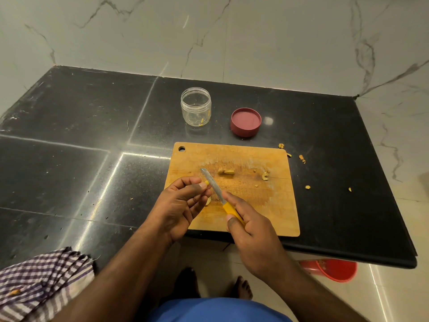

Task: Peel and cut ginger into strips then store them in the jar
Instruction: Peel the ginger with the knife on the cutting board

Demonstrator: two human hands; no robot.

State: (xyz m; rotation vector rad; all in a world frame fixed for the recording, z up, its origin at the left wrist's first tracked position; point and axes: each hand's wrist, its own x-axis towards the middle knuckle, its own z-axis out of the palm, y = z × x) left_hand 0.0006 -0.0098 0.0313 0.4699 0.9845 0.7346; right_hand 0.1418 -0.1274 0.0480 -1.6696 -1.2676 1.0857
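Note:
My left hand (183, 205) pinches a small yellow strip of ginger (206, 182) between thumb and fingertips, right against the knife blade. My right hand (250, 233) grips the yellow handle of a small knife (214, 188), its blade pointing up and left over the wooden cutting board (274, 205). A peeled ginger piece (226, 171) lies on the board's middle, and another pale bit (208, 201) shows under my left fingers. The clear jar (196, 106) stands open behind the board with a few ginger strips at its bottom. Its red lid (246, 122) lies upside down to the right.
Ginger peel scraps (265, 175) lie on the board's right side and scattered on the black counter (69, 159) beyond it. A checked cloth (41, 282) lies at the counter's front left. A red plastic tub (334, 269) sits on the floor below the counter edge.

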